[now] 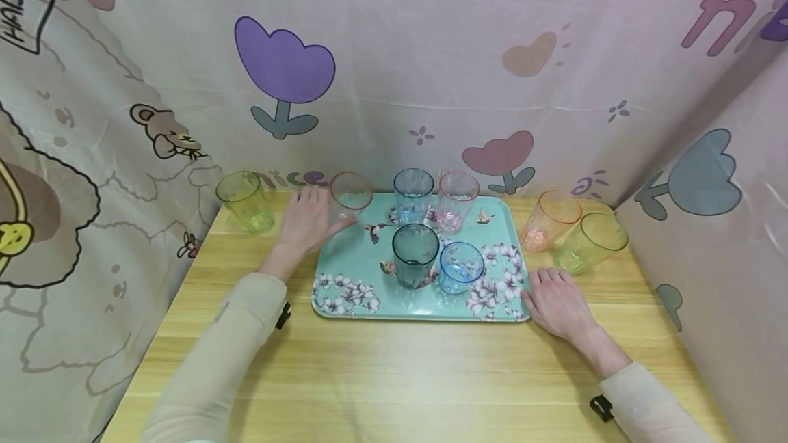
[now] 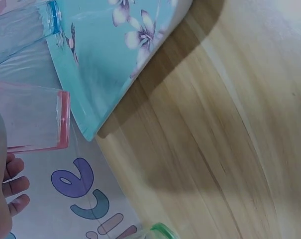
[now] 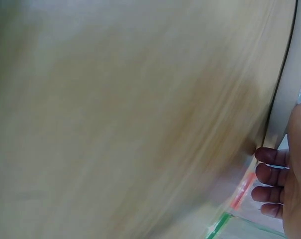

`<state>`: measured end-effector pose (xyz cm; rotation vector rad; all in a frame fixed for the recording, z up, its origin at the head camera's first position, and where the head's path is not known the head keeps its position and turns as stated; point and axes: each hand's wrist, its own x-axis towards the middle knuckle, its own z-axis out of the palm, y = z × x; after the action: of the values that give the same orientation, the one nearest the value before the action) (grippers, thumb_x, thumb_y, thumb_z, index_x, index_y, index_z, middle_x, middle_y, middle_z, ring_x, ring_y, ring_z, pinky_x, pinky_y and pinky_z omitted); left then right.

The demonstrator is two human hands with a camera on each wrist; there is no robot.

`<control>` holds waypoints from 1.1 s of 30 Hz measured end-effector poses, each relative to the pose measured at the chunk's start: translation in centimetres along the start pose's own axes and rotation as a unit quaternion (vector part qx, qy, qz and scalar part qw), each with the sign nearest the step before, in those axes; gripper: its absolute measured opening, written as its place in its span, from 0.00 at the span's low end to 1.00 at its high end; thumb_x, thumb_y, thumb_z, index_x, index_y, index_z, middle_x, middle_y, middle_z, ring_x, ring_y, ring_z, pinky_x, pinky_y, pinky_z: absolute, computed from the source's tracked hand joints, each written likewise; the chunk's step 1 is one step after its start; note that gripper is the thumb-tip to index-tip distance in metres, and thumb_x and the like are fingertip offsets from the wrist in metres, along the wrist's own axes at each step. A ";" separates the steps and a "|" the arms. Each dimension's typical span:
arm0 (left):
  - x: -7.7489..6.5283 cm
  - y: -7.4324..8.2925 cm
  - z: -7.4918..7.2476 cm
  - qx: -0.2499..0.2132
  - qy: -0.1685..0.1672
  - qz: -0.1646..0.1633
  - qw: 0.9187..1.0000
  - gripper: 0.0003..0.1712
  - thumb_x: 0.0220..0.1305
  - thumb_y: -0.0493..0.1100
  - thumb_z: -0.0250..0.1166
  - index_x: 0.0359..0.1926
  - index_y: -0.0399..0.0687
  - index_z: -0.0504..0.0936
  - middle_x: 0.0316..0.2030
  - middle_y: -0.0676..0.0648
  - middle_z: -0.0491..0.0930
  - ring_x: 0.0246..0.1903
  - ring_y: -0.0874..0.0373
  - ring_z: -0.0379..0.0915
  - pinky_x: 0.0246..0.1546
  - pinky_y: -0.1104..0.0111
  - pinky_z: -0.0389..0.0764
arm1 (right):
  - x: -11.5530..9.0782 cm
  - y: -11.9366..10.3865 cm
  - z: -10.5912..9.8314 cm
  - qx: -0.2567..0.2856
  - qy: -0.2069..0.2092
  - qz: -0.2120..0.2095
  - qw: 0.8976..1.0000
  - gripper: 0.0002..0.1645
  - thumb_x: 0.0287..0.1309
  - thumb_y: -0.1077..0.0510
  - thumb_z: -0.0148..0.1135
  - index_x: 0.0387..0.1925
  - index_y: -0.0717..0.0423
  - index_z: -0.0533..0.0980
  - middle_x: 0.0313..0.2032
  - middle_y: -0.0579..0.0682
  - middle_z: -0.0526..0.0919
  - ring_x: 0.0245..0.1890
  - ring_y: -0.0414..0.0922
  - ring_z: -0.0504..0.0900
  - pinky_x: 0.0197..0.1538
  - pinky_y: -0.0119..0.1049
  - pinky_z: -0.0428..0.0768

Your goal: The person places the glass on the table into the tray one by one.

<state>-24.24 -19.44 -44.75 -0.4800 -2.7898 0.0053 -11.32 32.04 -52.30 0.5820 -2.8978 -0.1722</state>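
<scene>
Left hand point(image 1: 304, 221): its thumb and fingers are bent round the clear cup, and the thumb goes across the front of it.
Clear cup point(image 1: 353, 190): it is in the left hand, at the far left corner of the tray. Its rim and bottom are pinkish red. It is hard to tell if it is touching the tray.
Right hand point(image 1: 559, 305): it is not holding a cup. It rests on the desk by the near right corner of the tray, with loose fingers, and the thumb is at the tray's edge.
Tray point(image 1: 363, 262): it is blue-green, with white flowers and little birds on it, and it lies flat on the desk.
Cups on the tray: a navy cup point(image 1: 413, 193) and a pink cup point(image 1: 457, 204) stand side by side at the back. In front of them are a gray cup point(image 1: 415, 258) and a short blue cup point(image 1: 460, 269), close together.
Cups on the desk: a green cup point(image 1: 246, 202) is to the left of the left hand. An orange cup point(image 1: 550, 221) and a yellow cup point(image 1: 591, 245) are near each other, past the right hand's fingers.
Desk point(image 1: 394, 374): yellow-brown wood, with stripes.
Cloth point(image 1: 394, 33): it hangs behind the desk, with a purple flower point(image 1: 285, 63) and hearts on it.
Sleeves point(image 1: 215, 354): both are pale.
</scene>
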 end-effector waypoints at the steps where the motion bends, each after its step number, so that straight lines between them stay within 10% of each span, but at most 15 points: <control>1: 0.1 0.1 0.2 0.000 0.000 0.000 1.000 0.51 0.63 0.83 0.56 0.48 0.35 0.74 0.47 0.35 0.81 0.46 0.42 0.76 0.46 0.56 0.73 | 0.0 0.0 0.0 0.000 0.000 0.000 1.000 0.20 0.70 0.47 0.60 0.38 0.62 0.75 0.33 0.57 0.79 0.42 0.58 0.80 0.48 0.53 0.75; 33: 2.2 3.1 4.0 -0.101 -0.025 -0.076 0.992 0.55 0.67 0.77 0.58 0.63 0.27 0.70 0.52 0.32 0.76 0.49 0.41 0.68 0.50 0.54 0.70 | 0.0 0.0 0.0 0.004 0.005 0.001 1.000 0.20 0.69 0.47 0.61 0.38 0.62 0.75 0.33 0.57 0.79 0.41 0.58 0.80 0.47 0.52 0.74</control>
<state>-26.40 -15.64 -48.11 -0.3163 -2.8826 -0.3058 -11.33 31.99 -52.27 0.5793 -2.8909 -0.1570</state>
